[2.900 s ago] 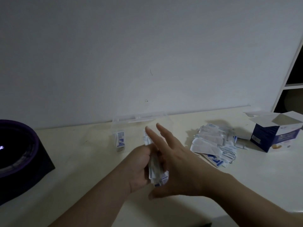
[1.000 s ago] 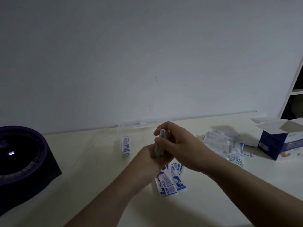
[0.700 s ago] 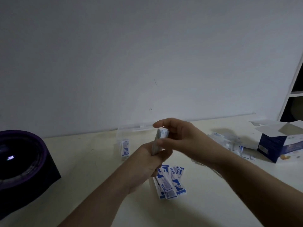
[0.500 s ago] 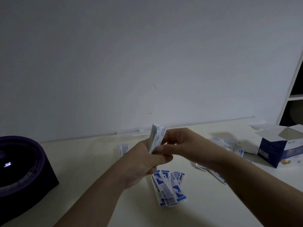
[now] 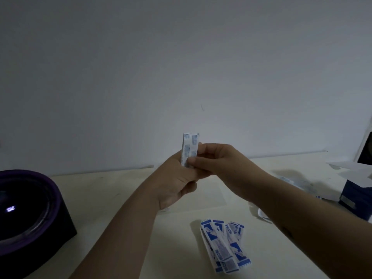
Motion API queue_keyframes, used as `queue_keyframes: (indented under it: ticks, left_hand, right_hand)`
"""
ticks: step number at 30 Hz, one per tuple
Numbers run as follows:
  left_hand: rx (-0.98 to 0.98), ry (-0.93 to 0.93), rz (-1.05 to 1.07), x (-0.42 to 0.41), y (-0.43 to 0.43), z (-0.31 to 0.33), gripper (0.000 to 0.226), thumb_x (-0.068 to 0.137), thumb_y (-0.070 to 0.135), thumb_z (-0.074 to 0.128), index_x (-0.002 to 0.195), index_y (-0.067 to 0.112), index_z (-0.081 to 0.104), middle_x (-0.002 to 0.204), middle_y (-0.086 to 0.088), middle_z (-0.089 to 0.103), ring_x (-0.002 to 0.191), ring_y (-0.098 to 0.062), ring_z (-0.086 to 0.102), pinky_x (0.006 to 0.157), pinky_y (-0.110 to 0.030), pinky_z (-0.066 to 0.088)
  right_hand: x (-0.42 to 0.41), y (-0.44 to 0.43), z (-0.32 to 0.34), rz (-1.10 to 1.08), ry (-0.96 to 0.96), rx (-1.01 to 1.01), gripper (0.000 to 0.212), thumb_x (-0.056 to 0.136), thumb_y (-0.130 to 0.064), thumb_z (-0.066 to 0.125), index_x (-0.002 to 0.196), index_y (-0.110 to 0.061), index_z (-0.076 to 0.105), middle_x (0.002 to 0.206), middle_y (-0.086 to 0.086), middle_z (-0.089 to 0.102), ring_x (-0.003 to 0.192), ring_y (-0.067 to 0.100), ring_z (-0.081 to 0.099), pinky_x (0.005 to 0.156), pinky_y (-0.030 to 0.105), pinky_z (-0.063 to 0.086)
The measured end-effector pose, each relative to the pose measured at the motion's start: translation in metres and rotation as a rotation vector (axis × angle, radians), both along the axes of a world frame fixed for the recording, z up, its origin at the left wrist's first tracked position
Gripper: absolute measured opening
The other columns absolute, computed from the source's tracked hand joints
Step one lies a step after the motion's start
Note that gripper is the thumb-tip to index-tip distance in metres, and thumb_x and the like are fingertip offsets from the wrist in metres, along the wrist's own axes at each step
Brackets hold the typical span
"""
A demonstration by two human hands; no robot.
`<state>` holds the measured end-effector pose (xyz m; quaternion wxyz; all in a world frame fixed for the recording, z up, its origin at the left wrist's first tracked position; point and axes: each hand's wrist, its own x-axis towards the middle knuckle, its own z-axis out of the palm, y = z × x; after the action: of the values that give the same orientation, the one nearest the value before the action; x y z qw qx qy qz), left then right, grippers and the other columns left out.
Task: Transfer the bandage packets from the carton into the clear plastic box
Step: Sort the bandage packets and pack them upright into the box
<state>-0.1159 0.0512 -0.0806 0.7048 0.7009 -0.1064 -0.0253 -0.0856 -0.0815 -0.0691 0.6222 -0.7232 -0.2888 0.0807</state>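
A stack of white-and-blue bandage packets [image 5: 190, 150] stands upright above the table, held between both hands. My left hand [image 5: 175, 184] grips its lower part from the left. My right hand [image 5: 217, 162] pinches its right edge with thumb and fingers. The clear plastic box [image 5: 218, 195] lies behind and below my hands, mostly hidden; only a faint wall shows. Several loose packets [image 5: 224, 245] lie fanned on the table near me. The blue-and-white carton [image 5: 356, 196] stands open at the right edge, with more packets [image 5: 298, 183] scattered beside it behind my right forearm.
A dark purple round device [image 5: 28, 214] with a glassy top sits at the left edge of the cream table [image 5: 104, 200]. A grey wall runs along the table's back. A white shelf frame [image 5: 365, 143] shows at far right.
Both hands have lifted the packet stack higher and turned it upright, its flat printed side now facing me. The camera has tilted upward.
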Motion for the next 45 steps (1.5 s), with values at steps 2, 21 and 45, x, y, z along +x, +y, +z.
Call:
queue_keyframes:
  ticks: [2, 21, 45]
  left_hand:
    - [0.054, -0.045, 0.052, 0.006, 0.009, 0.0, 0.029, 0.087, 0.002, 0.06, 0.108, 0.022, 0.06, 0.073, 0.012, 0.066, 0.065, 0.001, 0.059, 0.056, -0.016, 0.045]
    - [0.9, 0.07, 0.281, 0.032, 0.091, -0.026, 0.036, 0.091, 0.031, 0.058, 0.125, 0.019, 0.059, 0.098, -0.002, 0.068, 0.077, -0.007, 0.062, 0.081, -0.025, 0.049]
    - [0.903, 0.084, 0.267, 0.036, 0.095, -0.03, 0.041, 0.09, 0.029, 0.06, 0.129, 0.019, 0.056, 0.108, -0.002, 0.067, 0.089, -0.013, 0.064, 0.087, -0.033, 0.053]
  right_hand:
    - [0.006, 0.009, 0.004, 0.002, 0.003, 0.019, 0.015, 0.088, -0.008, 0.06, 0.099, -0.002, 0.068, 0.091, 0.007, 0.072, 0.081, 0.011, 0.067, 0.075, 0.019, 0.052]
    - [0.107, 0.088, -0.051, -0.054, 0.143, -1.234, 0.022, 0.085, -0.008, 0.065, 0.104, 0.002, 0.064, 0.092, 0.01, 0.061, 0.083, 0.018, 0.059, 0.087, 0.026, 0.051]
    - [0.09, 0.101, -0.049, -0.067, 0.493, -0.979, 0.028, 0.091, -0.005, 0.055, 0.117, 0.004, 0.058, 0.113, 0.019, 0.064, 0.106, 0.028, 0.064, 0.078, 0.031, 0.054]
